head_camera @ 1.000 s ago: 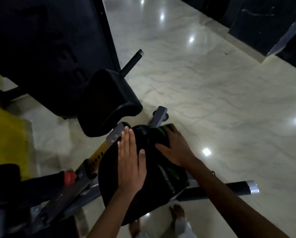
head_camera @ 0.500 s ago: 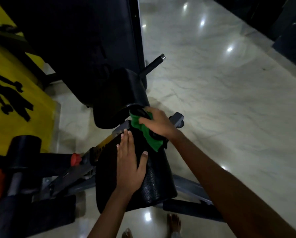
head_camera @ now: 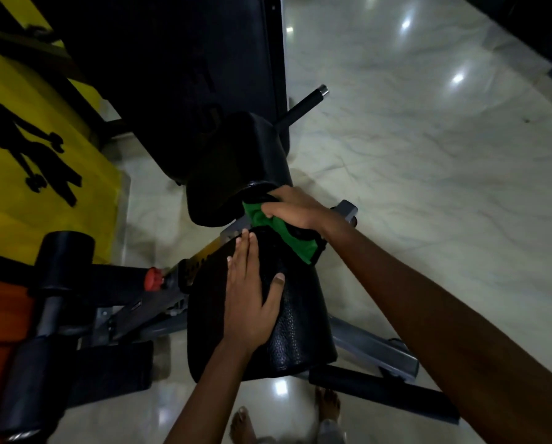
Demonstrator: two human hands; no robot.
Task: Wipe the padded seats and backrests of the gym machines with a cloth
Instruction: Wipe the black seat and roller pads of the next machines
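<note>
**Green cloth worked at the top of the seat pad**

Far left, a yellow panel (head_camera: 28, 129) with black figure silhouettes fills the edge of the view, and below it a black foam roller (head_camera: 64, 254) sits on the dark frame, with a red knob (head_camera: 153, 278) just to its right on the yellow-and-grey adjuster bar. Centre now: the left hand (head_camera: 252, 293) lies flat on the black padded seat (head_camera: 297, 331), fingers straight and close together, thumb spread out to the side, palm pressing the textured leather. Just above it, the rounded black pad (head_camera: 233, 168) juts out from the big dark upright backrest (head_camera: 178, 75). Moving right, the right hand (head_camera: 297, 209) has its fingers curled round the green cloth (head_camera: 281, 233), bunching it at the far end of the seat, right in the gap where the seat meets the rounded pad; the cloth trails down over the seat's top edge. A black handle bar (head_camera: 303, 105) with a chrome tip points out over the pale marble floor (head_camera: 428, 187), which carries bright ceiling-light reflections. At the bottom, bare feet (head_camera: 327, 403) stand beside the grey base rail (head_camera: 373, 349).
</note>
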